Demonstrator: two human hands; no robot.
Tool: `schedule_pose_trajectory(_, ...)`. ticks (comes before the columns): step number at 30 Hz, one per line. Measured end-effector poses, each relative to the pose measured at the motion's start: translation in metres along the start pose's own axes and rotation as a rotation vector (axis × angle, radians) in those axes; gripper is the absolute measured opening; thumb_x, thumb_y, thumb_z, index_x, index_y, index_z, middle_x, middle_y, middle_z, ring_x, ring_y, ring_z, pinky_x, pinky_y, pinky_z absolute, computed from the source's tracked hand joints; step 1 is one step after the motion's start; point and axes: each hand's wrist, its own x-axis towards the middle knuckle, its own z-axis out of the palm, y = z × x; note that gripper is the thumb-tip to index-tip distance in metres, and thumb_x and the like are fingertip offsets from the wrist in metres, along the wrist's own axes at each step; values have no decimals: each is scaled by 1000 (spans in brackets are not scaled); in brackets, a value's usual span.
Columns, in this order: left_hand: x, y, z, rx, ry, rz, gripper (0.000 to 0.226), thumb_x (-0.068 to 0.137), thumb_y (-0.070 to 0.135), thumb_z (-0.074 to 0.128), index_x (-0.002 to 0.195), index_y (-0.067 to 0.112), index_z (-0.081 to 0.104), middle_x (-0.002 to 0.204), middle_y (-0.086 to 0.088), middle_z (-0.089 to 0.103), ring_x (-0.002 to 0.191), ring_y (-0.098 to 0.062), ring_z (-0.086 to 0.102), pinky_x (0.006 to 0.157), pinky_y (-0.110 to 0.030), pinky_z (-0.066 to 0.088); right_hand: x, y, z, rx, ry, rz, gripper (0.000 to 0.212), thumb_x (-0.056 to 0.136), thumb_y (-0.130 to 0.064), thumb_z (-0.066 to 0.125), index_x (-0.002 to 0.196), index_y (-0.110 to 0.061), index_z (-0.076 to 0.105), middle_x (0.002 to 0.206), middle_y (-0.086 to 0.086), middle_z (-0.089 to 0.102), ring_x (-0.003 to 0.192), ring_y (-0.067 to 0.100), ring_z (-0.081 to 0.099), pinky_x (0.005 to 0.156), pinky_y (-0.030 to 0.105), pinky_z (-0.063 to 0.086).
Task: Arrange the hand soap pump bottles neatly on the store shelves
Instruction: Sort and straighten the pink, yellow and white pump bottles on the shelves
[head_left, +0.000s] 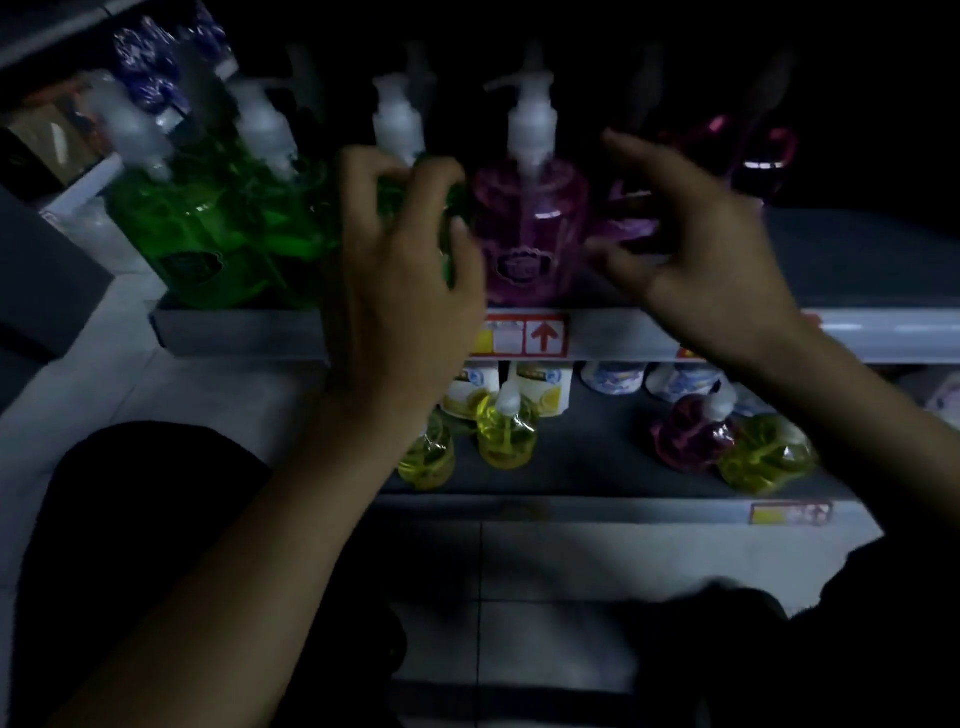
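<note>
1. Dim, blurry store aisle. Upper shelf (857, 332) carries big pump bottles along its front edge: green ones on the left, a pink bottle (532, 228) in the middle, more pink ones dimly visible to its right.
2. Left hand (405, 270) is curled around the rightmost green bottle (415, 197), fingers wrapped on its body just beside the pink bottle.
3. Right hand (696, 234) has fingers spread, empty, hovering just right of the pink bottle; contact cannot be told because of blur.
4. Lower shelf (571, 506) holds small yellow bottles (506, 431) and one small pink one, loosely spaced.
5. Step, my guess: straightening the upper front row at the green/pink border.
6. Next probably needs the green bottle squared to the edge, then the right hand closing on the pink one.
</note>
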Motion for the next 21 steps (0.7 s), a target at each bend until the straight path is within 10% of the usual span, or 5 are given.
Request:
schedule_pose_trajectory(4, -52, 42, 32, -234, -280, 191, 7, 83, 8, 51, 77, 7, 54, 75, -10, 55, 66, -26, 51, 56, -39, 43, -60, 19, -30, -198, -176, 110, 27, 74, -22, 47, 89, -19, 68, 83, -6, 70, 74, 9, 64, 74, 28, 52)
schedule_pose_trajectory(8, -106, 49, 105, -151, -894, 89, 5, 80, 16, 52, 75, 15, 54, 72, -4, 61, 69, -31, 58, 57, -41, 48, -117, 108, -17, -677, -860, 494, 24, 89, -24, 52, 107, -14, 63, 114, 15, 65, 105, 30, 62, 90, 37, 49)
schedule_pose_trajectory(14, -161, 33, 190, -293, -1227, -390, 22, 80, -3, 54, 97, 7, 65, 92, -18, 69, 91, -34, 64, 70, -31, 47, -118, 189, 4, -465, -216, 728, 47, 83, -21, 61, 124, -3, 47, 115, 29, 61, 105, 45, 59, 83, 42, 47)
schedule_pose_trajectory(21, -171, 36, 216, -325, -1246, -461, 46, 82, -2, 55, 126, 9, 48, 83, -11, 60, 88, -28, 62, 64, -19, 36, -94, 219, 28, -386, -237, 769, 50, 83, -21, 64, 126, -3, 44, 121, 29, 57, 112, 44, 55, 86, 41, 44)
